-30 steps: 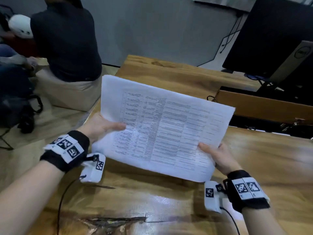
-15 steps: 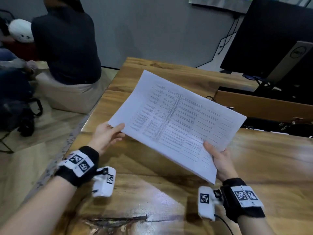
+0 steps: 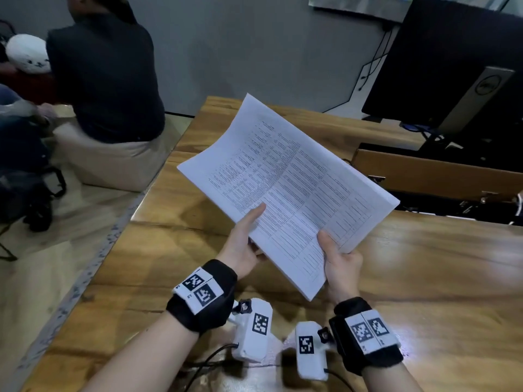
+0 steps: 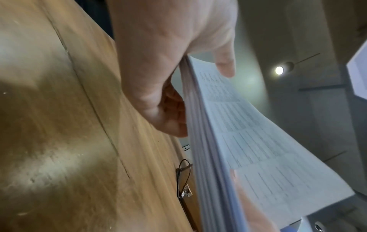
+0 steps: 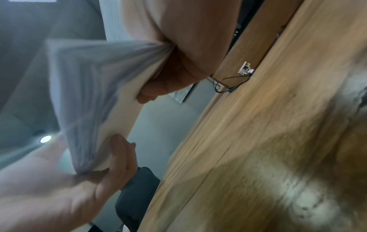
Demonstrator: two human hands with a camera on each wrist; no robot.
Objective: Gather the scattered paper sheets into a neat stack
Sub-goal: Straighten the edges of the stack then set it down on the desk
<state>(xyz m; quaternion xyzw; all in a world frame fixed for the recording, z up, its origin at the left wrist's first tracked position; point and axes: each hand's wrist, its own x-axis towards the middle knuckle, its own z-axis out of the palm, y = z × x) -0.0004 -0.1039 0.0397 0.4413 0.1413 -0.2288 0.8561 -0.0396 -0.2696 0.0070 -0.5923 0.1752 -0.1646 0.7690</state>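
A thick stack of white printed paper sheets [image 3: 285, 179] is held tilted in the air above the wooden table [image 3: 438, 278], its long side running up and away. My left hand [image 3: 243, 244] pinches its near left edge, thumb on the top page and fingers underneath. My right hand [image 3: 339, 258] grips the near right corner the same way. In the left wrist view the stack's edge [image 4: 200, 125] shows many layered sheets beside my left hand [image 4: 168, 75]. The right wrist view shows the stack's [image 5: 89, 94] underside, slightly fanned, with my right hand [image 5: 174, 66] on it.
A dark monitor [image 3: 452, 66] on a stand sits at the back right, behind a cable slot with a raised wooden flap [image 3: 430, 171]. A person in a dark shirt [image 3: 104, 77] sits on a pale stool left of the table. The table's left edge [image 3: 158, 190] drops to the floor.
The stack has turned from lying crosswise to pointing lengthwise away from me. My left hand slid from the far left edge to the near edge, so both hands now sit close together.
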